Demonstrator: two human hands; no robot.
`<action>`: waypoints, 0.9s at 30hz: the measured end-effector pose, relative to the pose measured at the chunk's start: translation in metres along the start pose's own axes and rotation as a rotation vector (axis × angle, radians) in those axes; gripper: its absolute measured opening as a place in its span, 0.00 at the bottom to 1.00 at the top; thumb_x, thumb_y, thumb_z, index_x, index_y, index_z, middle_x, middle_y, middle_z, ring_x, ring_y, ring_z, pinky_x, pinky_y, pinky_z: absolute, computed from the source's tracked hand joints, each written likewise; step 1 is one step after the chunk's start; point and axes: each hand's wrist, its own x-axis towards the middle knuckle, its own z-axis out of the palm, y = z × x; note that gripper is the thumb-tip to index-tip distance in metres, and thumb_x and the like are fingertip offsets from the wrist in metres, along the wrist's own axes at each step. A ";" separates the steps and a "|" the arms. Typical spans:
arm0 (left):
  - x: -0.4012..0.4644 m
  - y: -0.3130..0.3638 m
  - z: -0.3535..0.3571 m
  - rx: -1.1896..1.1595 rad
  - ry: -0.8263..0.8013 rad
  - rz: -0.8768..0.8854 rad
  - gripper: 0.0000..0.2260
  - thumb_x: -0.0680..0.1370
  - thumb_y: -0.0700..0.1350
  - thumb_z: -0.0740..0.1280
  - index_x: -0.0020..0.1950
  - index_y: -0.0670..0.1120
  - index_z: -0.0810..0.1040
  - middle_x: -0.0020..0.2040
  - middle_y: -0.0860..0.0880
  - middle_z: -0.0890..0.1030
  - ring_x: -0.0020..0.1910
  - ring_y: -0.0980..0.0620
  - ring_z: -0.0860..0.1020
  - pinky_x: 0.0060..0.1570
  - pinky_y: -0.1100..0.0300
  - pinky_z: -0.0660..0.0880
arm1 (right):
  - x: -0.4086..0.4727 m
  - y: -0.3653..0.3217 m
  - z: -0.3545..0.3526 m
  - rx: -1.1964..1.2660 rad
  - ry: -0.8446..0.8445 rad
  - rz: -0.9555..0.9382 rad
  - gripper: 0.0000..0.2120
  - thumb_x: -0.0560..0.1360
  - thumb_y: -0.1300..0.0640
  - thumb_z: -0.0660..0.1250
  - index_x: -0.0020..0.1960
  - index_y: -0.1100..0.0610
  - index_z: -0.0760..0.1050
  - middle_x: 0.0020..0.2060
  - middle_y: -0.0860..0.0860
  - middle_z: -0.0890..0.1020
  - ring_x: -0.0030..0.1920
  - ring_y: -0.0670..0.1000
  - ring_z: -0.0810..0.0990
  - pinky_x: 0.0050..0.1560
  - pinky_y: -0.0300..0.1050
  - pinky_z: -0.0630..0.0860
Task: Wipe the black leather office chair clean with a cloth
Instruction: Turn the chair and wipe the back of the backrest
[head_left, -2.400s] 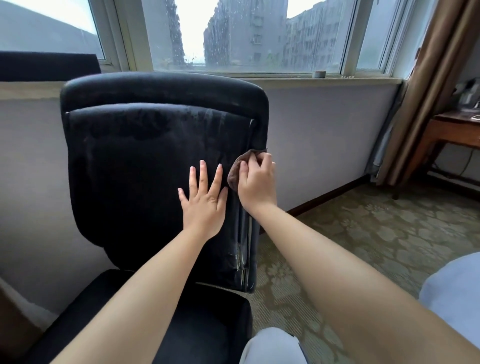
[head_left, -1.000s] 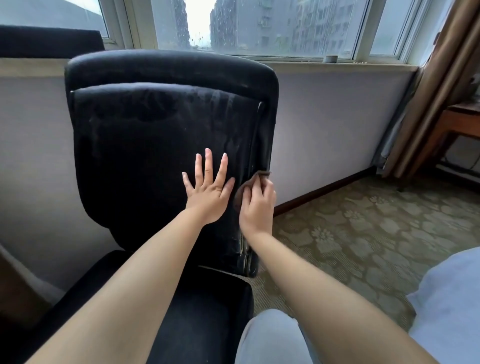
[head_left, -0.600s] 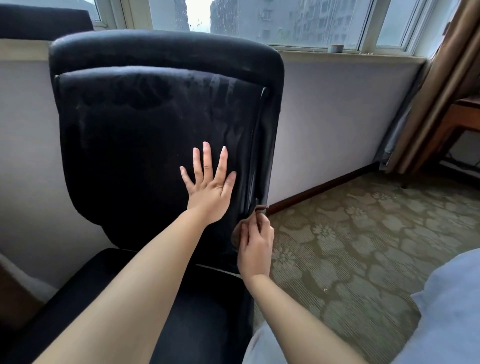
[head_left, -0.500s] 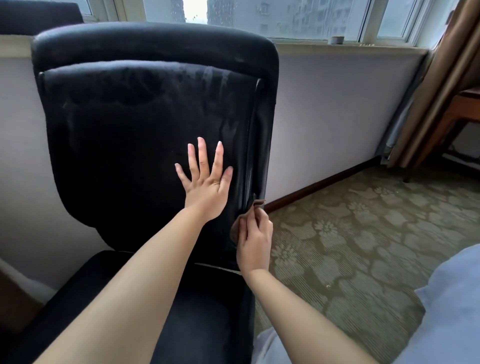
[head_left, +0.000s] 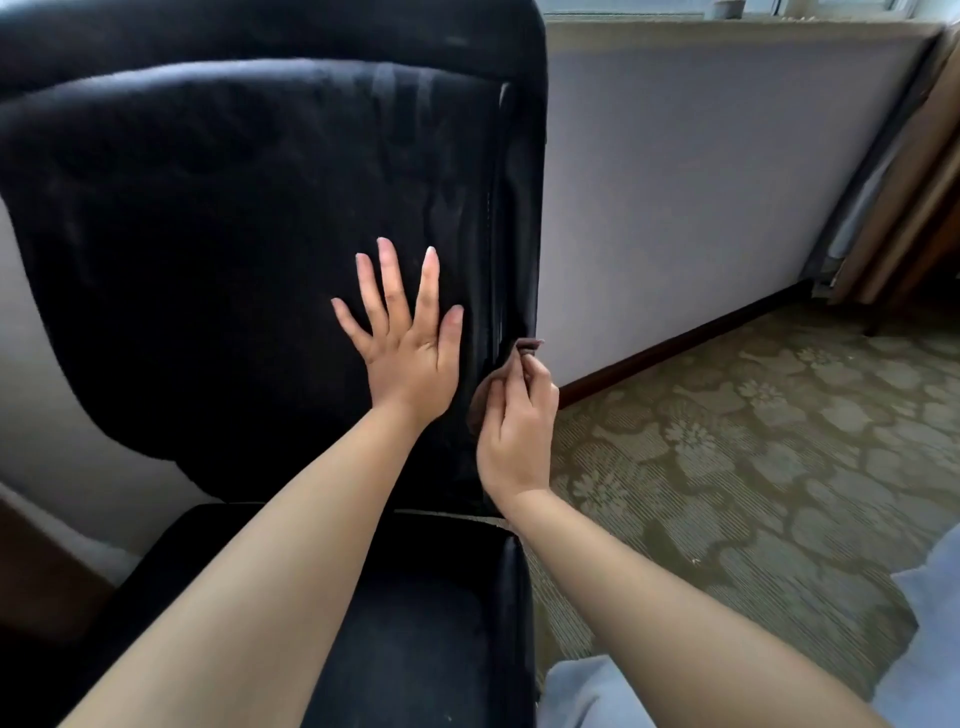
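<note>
My left hand (head_left: 410, 353) flat, fingers spread, bracing chair backrest (head_left: 234, 234); right hand (head_left: 514, 426) grip pinching cloth (head_left: 524, 349) at side edge. I'd press firmly, overlap strokes.

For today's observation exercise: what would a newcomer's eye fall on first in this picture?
First, the big black chair filling the left half, with the left hand spread flat on its backrest. Next, the right hand at the backrest's right edge, pinching a brown cloth. To the right lies the patterned carpet.

Black chair (head_left: 208, 234), brown cloth (head_left: 527, 347), olive floral-patterned carpet (head_left: 753, 441).
</note>
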 end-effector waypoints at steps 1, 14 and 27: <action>-0.001 -0.001 0.004 0.008 0.056 0.012 0.25 0.81 0.56 0.43 0.76 0.56 0.39 0.79 0.42 0.44 0.76 0.43 0.40 0.69 0.39 0.33 | 0.004 -0.002 0.000 -0.011 0.018 -0.012 0.19 0.81 0.56 0.54 0.65 0.66 0.71 0.59 0.57 0.73 0.55 0.44 0.64 0.60 0.25 0.57; 0.003 -0.014 0.026 0.103 0.282 0.147 0.24 0.82 0.55 0.38 0.76 0.51 0.55 0.75 0.36 0.60 0.75 0.37 0.54 0.70 0.34 0.47 | -0.041 0.052 -0.008 -0.096 -0.243 -0.040 0.27 0.79 0.51 0.52 0.70 0.68 0.64 0.61 0.60 0.68 0.60 0.54 0.67 0.65 0.42 0.65; 0.002 -0.014 0.029 0.111 0.304 0.142 0.24 0.82 0.55 0.37 0.75 0.51 0.55 0.75 0.36 0.61 0.75 0.38 0.54 0.70 0.34 0.47 | -0.049 0.068 -0.007 -0.196 -0.369 -0.012 0.27 0.79 0.52 0.59 0.73 0.66 0.60 0.67 0.61 0.64 0.63 0.53 0.61 0.65 0.41 0.61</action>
